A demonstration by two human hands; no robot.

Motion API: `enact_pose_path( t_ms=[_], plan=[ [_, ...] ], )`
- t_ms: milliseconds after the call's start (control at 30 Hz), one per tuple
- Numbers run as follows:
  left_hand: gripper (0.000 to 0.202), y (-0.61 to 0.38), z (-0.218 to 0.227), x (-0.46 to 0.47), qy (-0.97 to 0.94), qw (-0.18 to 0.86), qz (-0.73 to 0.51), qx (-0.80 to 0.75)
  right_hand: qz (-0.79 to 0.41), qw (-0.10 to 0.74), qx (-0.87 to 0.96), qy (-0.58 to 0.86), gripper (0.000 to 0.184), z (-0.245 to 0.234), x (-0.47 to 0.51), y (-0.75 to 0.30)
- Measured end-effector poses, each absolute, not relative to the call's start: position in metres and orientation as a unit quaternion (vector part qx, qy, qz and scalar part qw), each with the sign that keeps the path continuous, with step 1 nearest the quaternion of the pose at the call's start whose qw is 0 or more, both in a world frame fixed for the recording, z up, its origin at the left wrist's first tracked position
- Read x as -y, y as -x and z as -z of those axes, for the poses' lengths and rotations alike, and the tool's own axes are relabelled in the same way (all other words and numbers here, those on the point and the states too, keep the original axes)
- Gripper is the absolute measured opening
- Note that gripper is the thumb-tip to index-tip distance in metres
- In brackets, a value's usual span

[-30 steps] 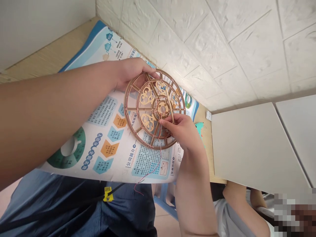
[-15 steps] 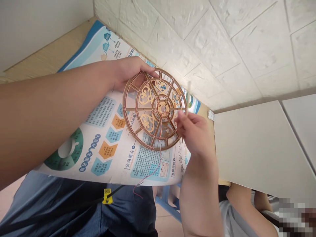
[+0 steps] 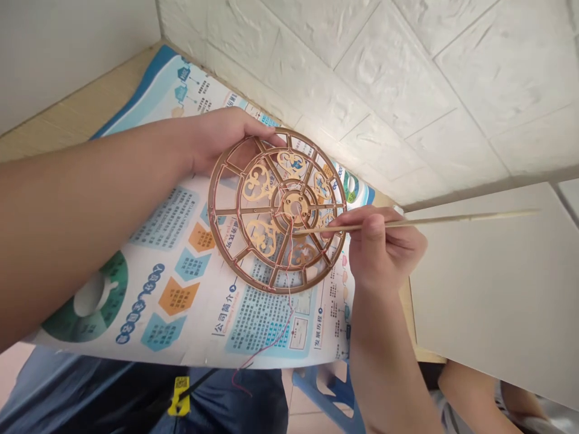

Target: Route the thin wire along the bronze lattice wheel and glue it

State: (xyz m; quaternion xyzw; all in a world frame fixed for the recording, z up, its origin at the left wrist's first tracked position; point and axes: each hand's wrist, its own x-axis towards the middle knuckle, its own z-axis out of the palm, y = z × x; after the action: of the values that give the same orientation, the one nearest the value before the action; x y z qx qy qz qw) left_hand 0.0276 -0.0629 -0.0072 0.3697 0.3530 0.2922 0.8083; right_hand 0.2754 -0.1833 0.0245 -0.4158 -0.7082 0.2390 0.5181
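My left hand [image 3: 226, 141] grips the upper left rim of a round bronze-coloured filigree wheel [image 3: 296, 208], probably laser-cut, with spokes, scrollwork panels and a central hub. My right hand [image 3: 380, 244] pinches a thin wooden stick [image 3: 452, 220], which lies nearly level, its inner end over the wheel just right of the hub and its far end out over a pale panel. A thin red wire [image 3: 271, 346] runs from the wheel's centre down past the paper's lower edge. The wheel's underside is hidden.
The wheel is held over a printed blue-and-orange paper sheet [image 3: 181, 301] on a light wooden table [image 3: 67, 117], which meets a white textured wall [image 3: 407, 90]. A pale panel [image 3: 488, 289] stands right. Below are my jeans [image 3: 235, 392], a blue stool [image 3: 321, 392] and another person's arm [image 3: 470, 392].
My right hand has moved right and the stick has swung from steep to nearly level, now clearly visible. The wheel sits slightly further left in view, still in my left hand.
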Motion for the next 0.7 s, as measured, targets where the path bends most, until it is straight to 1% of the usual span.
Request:
enact_pose_path(
  t_ms=[100, 200, 300, 500, 633, 700],
  plan=[
    [0.012, -0.0288, 0.0059, 0.062, -0.337, 0.81, -0.31, -0.365, -0.196, 0.505, 0.735, 0.407, 0.027, -0.0223, 0.1843, -0.2767],
    [0.021, -0.03, 0.0043, 0.0607, -0.32, 0.81, -0.314, -0.377, -0.168, 0.484, 0.755, 0.41, 0.027, -0.0223, 0.1853, -0.2774],
    [0.026, -0.0315, 0.0026, 0.0607, -0.316, 0.811, -0.3, -0.392, -0.169, 0.48, 0.761, 0.402, 0.026, -0.0213, 0.186, -0.2772],
    [0.018, -0.0344, 0.001, 0.0624, -0.334, 0.802, -0.292, -0.401, -0.19, 0.494, 0.762, 0.373, 0.021, -0.0184, 0.1857, -0.2754],
    [0.022, -0.0334, 0.0041, 0.0606, -0.329, 0.791, -0.306, -0.416, -0.19, 0.464, 0.772, 0.39, 0.022, -0.0201, 0.1868, -0.2752],
    [0.02, -0.0328, 0.0061, 0.06, -0.328, 0.785, -0.305, -0.428, -0.196, 0.452, 0.781, 0.383, 0.021, -0.0219, 0.1875, -0.2747]
  ],
)
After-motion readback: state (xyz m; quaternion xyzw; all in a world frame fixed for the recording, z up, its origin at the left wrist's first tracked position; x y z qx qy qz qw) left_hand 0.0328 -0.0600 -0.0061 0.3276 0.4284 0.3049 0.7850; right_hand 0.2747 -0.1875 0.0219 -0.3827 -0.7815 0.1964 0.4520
